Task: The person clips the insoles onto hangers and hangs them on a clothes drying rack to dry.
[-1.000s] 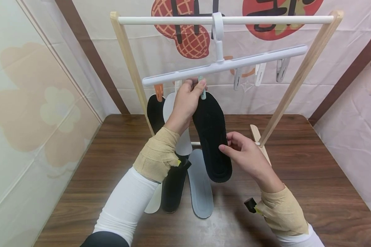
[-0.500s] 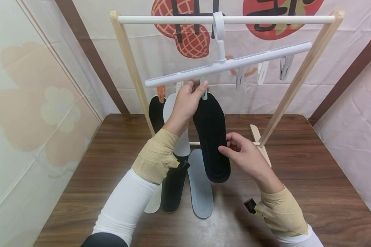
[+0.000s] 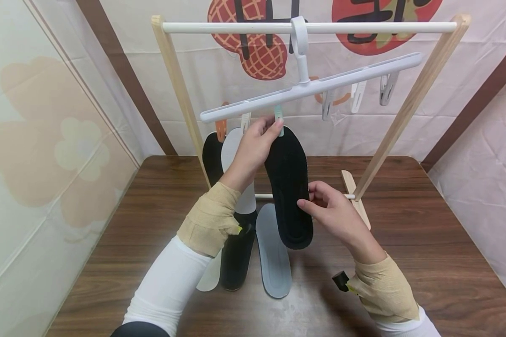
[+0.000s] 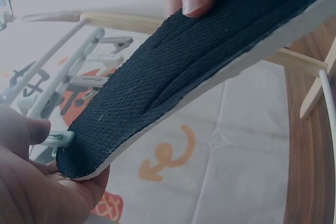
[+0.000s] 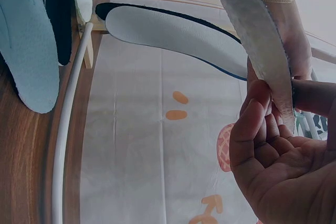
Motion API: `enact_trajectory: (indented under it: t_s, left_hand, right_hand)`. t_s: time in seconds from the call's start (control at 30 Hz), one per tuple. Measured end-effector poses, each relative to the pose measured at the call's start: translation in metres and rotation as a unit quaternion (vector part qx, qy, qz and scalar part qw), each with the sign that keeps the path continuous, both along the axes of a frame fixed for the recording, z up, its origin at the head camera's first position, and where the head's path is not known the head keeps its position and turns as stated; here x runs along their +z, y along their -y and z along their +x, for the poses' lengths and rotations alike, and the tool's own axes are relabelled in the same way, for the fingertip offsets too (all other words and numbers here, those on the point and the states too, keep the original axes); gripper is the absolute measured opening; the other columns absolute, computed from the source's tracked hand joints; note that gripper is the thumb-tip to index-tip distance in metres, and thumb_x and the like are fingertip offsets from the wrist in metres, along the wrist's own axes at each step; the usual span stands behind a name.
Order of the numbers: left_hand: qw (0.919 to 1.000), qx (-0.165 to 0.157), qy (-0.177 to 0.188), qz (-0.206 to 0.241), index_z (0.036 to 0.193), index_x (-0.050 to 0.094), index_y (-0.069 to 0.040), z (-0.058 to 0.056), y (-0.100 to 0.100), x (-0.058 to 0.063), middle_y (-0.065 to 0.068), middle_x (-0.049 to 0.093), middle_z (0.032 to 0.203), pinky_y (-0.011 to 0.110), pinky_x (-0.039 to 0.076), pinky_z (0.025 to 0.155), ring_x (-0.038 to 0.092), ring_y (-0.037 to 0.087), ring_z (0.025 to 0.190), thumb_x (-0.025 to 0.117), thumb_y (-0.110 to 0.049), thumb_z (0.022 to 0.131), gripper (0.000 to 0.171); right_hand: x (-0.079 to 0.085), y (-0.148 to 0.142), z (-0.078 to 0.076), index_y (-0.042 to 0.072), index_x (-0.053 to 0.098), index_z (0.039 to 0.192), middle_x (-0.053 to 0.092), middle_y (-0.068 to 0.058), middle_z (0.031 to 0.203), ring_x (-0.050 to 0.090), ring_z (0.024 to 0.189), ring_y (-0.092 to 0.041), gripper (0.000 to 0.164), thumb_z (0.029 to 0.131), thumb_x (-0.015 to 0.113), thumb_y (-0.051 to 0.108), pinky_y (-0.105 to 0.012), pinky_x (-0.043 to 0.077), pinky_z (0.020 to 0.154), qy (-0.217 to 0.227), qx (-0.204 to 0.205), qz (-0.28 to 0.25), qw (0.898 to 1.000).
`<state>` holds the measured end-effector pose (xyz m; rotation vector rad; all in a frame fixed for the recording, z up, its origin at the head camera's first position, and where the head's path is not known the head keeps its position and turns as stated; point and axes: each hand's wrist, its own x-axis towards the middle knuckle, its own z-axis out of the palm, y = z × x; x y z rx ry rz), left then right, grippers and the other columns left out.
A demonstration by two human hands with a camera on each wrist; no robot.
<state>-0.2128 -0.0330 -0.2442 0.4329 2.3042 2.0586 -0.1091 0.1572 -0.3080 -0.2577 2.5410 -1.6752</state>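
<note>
A black insole (image 3: 290, 192) hangs from a teal clip (image 3: 279, 112) on the white hanger (image 3: 320, 86). My left hand (image 3: 250, 147) pinches the clip at the insole's top, thumb on the clip and fingers behind the insole, as the left wrist view shows. Lower down, my right hand (image 3: 339, 213) pinches the insole's right edge between thumb and fingers. The pale underside of this insole (image 5: 257, 35) shows in the right wrist view. To the left, an orange clip (image 3: 221, 131) and a white clip (image 3: 245, 122) hold another black insole (image 3: 212, 159) and a white insole (image 3: 231, 142).
The hanger hooks over the rod (image 3: 227, 28) of a wooden rack and slopes down to the left. Several free clips (image 3: 357, 96) hang on its right half. A grey insole (image 3: 274, 257), a black insole (image 3: 237, 262) and a white insole (image 3: 211, 276) lie on the table (image 3: 426, 234).
The hanger tilts more, its left end slightly lower and its right end higher. My left thumb has shifted a little lower on the teal clip. My right hand has barely moved.
</note>
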Motion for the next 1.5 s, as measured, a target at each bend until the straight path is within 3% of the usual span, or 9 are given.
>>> enact_trajectory:
  t_s: [0.27, 0.5, 0.93, 1.23, 1.5]
  left_hand:
    - [0.9999, -0.006, 0.012, -0.008, 0.145, 0.049, -0.003, 0.006, 0.004, -0.007, 0.012, 0.059, 0.137, 0.042, 0.040, 0.112, 0.055, 0.022, 0.127, 0.054, -0.033, 0.106, 0.049]
    - [0.9995, -0.012, 0.027, -0.010, 0.135, 0.054, -0.005, 0.011, 0.008, -0.013, 0.012, 0.064, 0.115, 0.040, 0.048, 0.095, 0.060, 0.022, 0.104, 0.056, -0.030, 0.105, 0.039]
    - [0.9985, -0.018, 0.045, -0.025, 0.136, 0.053, -0.006, 0.020, 0.018, -0.023, 0.012, 0.065, 0.119, 0.043, 0.047, 0.102, 0.061, 0.023, 0.113, 0.057, -0.025, 0.105, 0.037]
    - [0.9972, -0.041, 0.053, -0.032, 0.125, 0.058, -0.003, 0.026, 0.025, -0.032, 0.014, 0.066, 0.117, 0.044, 0.048, 0.102, 0.061, 0.024, 0.113, 0.056, -0.022, 0.105, 0.028]
    - [0.9952, -0.067, 0.052, -0.050, 0.126, 0.058, -0.003, 0.031, 0.031, -0.044, 0.014, 0.066, 0.117, 0.043, 0.049, 0.102, 0.064, 0.025, 0.112, 0.056, -0.021, 0.105, 0.027]
  right_hand:
    - [-0.001, 0.001, -0.001, 0.004, 0.061, 0.116, 0.065, -0.010, 0.096, 0.065, 0.089, -0.020, 0.025, 0.097, 0.069, 0.019, -0.029, 0.051, 0.075, 0.005, 0.006, -0.007, 1.000]
    - [-0.003, 0.001, -0.001, 0.005, 0.060, 0.113, 0.062, -0.008, 0.093, 0.063, 0.083, -0.019, 0.023, 0.096, 0.070, 0.017, -0.028, 0.051, 0.072, -0.002, 0.003, 0.009, 1.000]
    - [-0.005, 0.000, -0.001, 0.006, 0.062, 0.115, 0.063, -0.008, 0.094, 0.063, 0.085, -0.021, 0.024, 0.097, 0.069, 0.020, -0.030, 0.050, 0.074, 0.001, 0.007, 0.026, 1.000]
    - [-0.006, 0.001, -0.001, 0.006, 0.062, 0.117, 0.064, -0.009, 0.094, 0.063, 0.086, -0.021, 0.024, 0.097, 0.069, 0.019, -0.030, 0.049, 0.073, 0.000, 0.014, 0.026, 1.000]
    - [-0.008, 0.001, -0.001, 0.006, 0.062, 0.116, 0.063, -0.008, 0.091, 0.063, 0.081, -0.019, 0.023, 0.097, 0.069, 0.017, -0.029, 0.050, 0.069, -0.004, 0.017, 0.026, 1.000]
